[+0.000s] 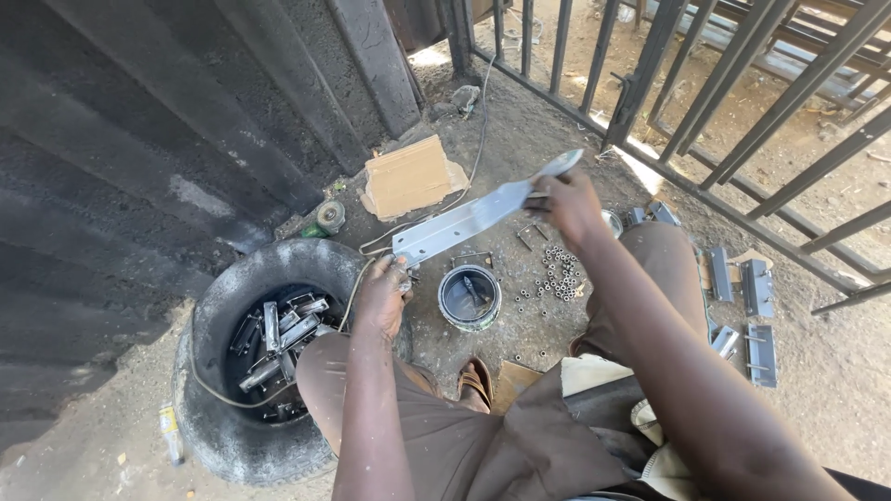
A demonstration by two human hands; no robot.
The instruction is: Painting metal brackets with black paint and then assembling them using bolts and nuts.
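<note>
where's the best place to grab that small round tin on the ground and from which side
Take the round tin by its rim, coming straight down from above. It stands upright with its mouth open, the ground around it is littered with small nuts, and a tyre sits close on one side.

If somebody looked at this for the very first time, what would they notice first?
Most likely the long grey metal bracket held up in the middle, with the left hand at its lower end and the right hand at its upper end. Next, the old black tyre at lower left, filled with more metal pieces. Between the knees sits a small round tin, with little nuts scattered on the dirt beside it.
</note>
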